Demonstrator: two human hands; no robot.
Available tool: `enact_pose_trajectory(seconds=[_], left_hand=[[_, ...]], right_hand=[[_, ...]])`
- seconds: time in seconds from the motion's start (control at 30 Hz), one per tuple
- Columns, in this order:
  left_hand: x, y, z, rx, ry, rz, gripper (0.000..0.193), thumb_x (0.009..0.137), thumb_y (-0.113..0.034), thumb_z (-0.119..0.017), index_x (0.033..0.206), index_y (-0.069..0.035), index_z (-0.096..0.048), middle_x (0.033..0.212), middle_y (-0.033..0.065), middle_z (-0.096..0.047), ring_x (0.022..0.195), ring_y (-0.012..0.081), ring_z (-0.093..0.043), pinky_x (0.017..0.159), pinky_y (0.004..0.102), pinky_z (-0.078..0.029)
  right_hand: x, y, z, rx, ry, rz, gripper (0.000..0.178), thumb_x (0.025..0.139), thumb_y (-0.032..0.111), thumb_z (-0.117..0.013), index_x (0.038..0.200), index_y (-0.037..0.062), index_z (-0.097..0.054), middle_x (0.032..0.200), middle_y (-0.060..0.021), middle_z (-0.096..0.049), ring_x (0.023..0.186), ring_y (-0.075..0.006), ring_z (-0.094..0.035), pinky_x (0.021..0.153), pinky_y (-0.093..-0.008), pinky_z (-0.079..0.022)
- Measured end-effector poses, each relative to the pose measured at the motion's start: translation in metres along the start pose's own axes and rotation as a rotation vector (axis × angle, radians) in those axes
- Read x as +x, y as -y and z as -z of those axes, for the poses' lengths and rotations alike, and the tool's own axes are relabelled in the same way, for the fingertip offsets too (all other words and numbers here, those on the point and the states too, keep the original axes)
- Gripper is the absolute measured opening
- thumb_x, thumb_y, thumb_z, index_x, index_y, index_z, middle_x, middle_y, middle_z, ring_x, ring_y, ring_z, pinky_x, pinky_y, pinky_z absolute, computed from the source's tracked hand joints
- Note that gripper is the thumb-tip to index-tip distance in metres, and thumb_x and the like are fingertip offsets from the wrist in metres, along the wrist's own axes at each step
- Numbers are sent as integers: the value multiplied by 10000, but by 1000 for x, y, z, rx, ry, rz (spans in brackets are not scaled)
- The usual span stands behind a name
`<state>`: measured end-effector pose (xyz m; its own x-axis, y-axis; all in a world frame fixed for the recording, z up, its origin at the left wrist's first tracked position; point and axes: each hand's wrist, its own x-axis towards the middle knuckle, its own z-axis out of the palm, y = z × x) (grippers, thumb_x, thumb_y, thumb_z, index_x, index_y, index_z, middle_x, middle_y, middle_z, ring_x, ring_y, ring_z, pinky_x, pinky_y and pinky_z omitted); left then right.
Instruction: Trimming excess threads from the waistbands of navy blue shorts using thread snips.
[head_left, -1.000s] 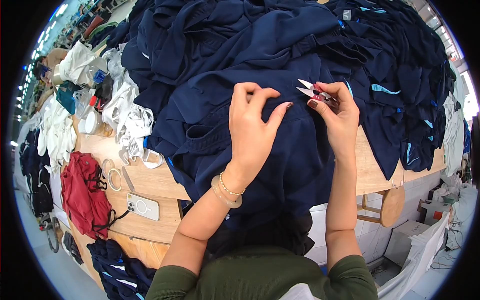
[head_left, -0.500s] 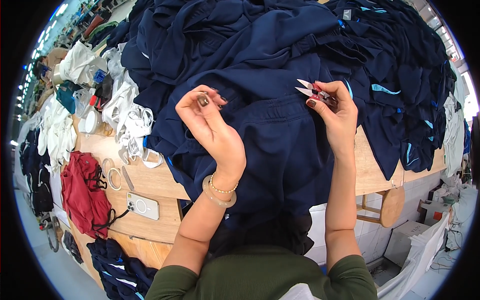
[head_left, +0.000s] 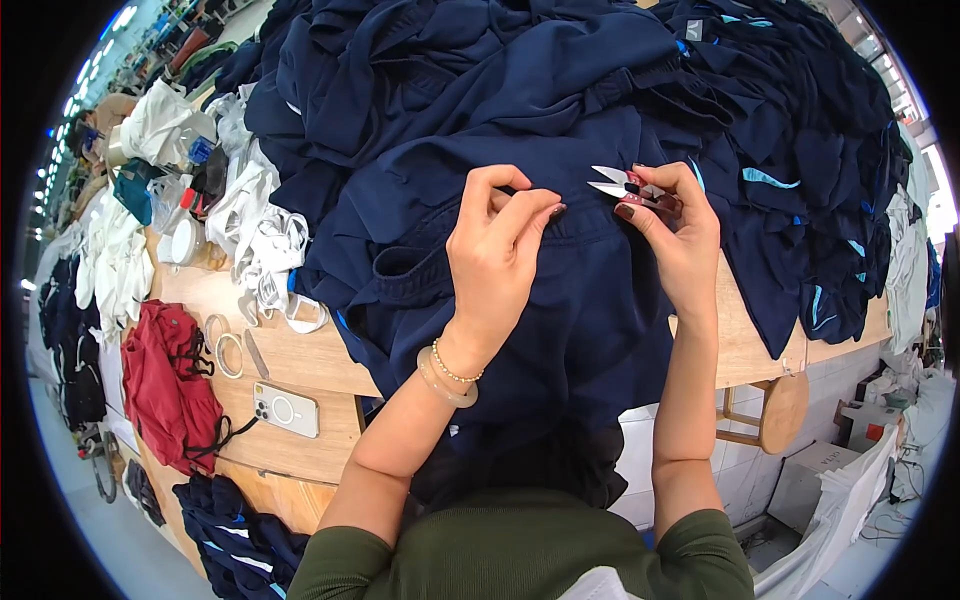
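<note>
Dark navy trousers with a gathered elastic waistband hang toward me over the table's near edge. My left hand is just above the waistband, its thumb and fingertips pinched together; anything between them is too small to make out. In my right hand I hold a pair of thread snips with red on the handles. Their pale blades are parted and point left, toward the left fingertips but apart from them.
A big heap of navy garments covers the far side of the wooden table. To the left lie a phone, a red cloth bag, a tape roll and white cloth strips. A wooden stool stands at the right.
My left hand has moved right and turned over, from loosely curled fingers to a pinch near the snips. The right hand with the snips has barely shifted.
</note>
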<state>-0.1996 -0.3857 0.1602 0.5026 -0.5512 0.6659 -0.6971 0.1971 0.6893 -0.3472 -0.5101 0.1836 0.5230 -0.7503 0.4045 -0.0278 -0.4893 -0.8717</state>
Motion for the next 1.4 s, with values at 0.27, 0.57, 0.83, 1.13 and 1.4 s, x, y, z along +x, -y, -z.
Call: enact_pose_trajectory(seconds=[0.27, 0.57, 0.83, 1.13, 1.4], left_hand=[[-1, -3, -3, -172, -28, 86, 30, 940, 66, -602, 943, 37, -609, 887, 121, -629, 705, 217, -654, 636, 289, -536], [4, -11, 2, -119, 70, 124, 29, 969, 31, -567, 995, 29, -579, 879, 148, -635, 728, 286, -670, 648, 333, -536], [6, -16, 6, -54, 128, 138, 64, 998, 56, -528, 988, 54, -592, 883, 118, -664, 777, 176, -687, 722, 262, -549], [7, -15, 5, -63, 129, 137, 64, 1001, 47, -529, 982, 54, -590, 880, 119, -660, 764, 178, -675, 715, 267, -545], [7, -14, 5, -54, 139, 136, 66, 1002, 52, -522, 984, 60, -586, 886, 126, -661, 777, 188, -684, 727, 275, -561]], right_hand=[[1, 5, -1, 26, 18, -6, 280, 816, 16, -786, 1070, -3, -668, 952, -32, -667, 865, -96, -621, 797, -234, -484], [8, 36, 9, -559, 135, 433, 253, 703, 51, -801, 928, 33, -687, 849, -49, -593, 778, -228, -546, 673, -329, -458], [12, 45, 5, -708, 187, 537, 281, 675, 42, -798, 929, 49, -676, 829, -36, -545, 789, -223, -528, 689, -348, -468], [13, 45, 2, -734, 202, 563, 263, 679, 40, -794, 911, 54, -672, 830, -35, -541, 789, -219, -517, 688, -343, -465], [12, 45, 2, -754, 215, 589, 260, 678, 34, -793, 905, 48, -668, 827, -39, -539, 784, -218, -516, 682, -339, -463]])
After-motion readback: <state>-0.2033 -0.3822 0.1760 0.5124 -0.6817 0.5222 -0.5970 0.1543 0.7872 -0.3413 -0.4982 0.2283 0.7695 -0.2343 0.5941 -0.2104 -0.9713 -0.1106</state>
